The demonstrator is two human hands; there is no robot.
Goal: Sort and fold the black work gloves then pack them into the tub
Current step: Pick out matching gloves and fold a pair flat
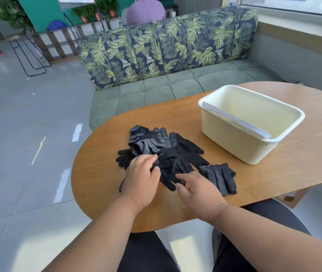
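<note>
Wooden table (105,189): left hand (140,181) grip spread, half-hiding glove pile (156,146); right hand (199,191) spread.

Partly hidden under the left hand (143,178): near edge of the glove pile (162,152), count impossible to tell. Hidden behind the tub's (242,146) near wall: its floor. Cut off at right edge: the table (195,209). Behind the sofa (168,46), top centre: a seated person (145,11), head cropped.
</note>
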